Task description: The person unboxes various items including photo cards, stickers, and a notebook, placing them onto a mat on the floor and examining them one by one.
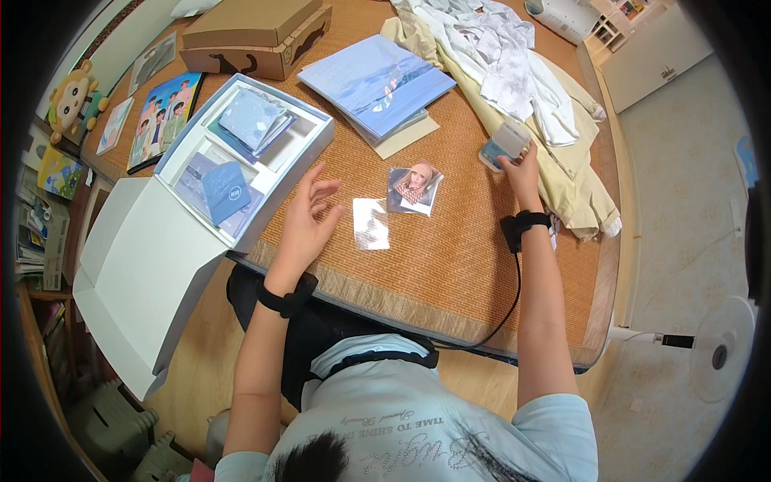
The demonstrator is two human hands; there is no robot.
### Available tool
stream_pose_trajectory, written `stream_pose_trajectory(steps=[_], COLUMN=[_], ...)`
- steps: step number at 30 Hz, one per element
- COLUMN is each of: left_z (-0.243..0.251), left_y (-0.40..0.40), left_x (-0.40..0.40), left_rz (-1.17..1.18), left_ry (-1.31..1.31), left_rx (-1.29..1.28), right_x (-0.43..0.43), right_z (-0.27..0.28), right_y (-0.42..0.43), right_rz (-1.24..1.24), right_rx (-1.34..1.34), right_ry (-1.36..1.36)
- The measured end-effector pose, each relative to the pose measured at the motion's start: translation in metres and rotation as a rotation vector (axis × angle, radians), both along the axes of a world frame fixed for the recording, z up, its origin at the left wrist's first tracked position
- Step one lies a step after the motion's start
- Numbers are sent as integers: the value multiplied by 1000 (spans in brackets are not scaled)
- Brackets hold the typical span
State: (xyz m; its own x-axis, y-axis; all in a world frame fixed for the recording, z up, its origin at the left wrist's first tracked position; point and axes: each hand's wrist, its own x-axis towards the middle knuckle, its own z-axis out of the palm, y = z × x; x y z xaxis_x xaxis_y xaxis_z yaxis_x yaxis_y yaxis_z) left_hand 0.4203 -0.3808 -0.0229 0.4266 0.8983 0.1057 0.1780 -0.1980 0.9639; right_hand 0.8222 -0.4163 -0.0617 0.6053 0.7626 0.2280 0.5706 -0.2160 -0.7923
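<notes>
My right hand [523, 165] grips a small translucent plastic case [506, 144] with a blue part, beside the heap of clothes. My left hand [310, 220] is empty, its fingers apart, and hovers next to the box's near right side. Between my hands, a photo card [414, 188] showing a person in a knitted hat lies in a clear sleeve on the woven mat [458, 265]. A shiny, reflective card [371, 224] lies just left of it. The open white and blue box [283, 175] holds stacked cards [250, 117] and a blue printed card [226, 191].
Two brown cardboard boxes [253, 36] are stacked at the back. A blue picture album [385, 84] lies on other flat items. Clothes [512, 72] cover the right side. A plush toy [71, 102] sits far left, and a white fan [720, 355] stands right.
</notes>
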Motion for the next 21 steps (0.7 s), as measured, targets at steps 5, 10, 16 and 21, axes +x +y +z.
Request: stream_pose_trajectory(steps=[5,10,16,21], left_z=[-5,-3,17,24], left_y=[0,0,-2,-3], left_x=[0,-3,-13,-34], left_rz=[-4,37,87,275], left_ry=[-33,-44,-4,73], left_rx=[-9,-2,111,313], right_x=[5,-20,-121,-223], right_z=[1,28,93,98], right_y=[-5,-13,9,66], right_rz=[30,-61,254,810], right_rx=[-12,-1,44,-41], right_ry=[49,-214,-441,-96])
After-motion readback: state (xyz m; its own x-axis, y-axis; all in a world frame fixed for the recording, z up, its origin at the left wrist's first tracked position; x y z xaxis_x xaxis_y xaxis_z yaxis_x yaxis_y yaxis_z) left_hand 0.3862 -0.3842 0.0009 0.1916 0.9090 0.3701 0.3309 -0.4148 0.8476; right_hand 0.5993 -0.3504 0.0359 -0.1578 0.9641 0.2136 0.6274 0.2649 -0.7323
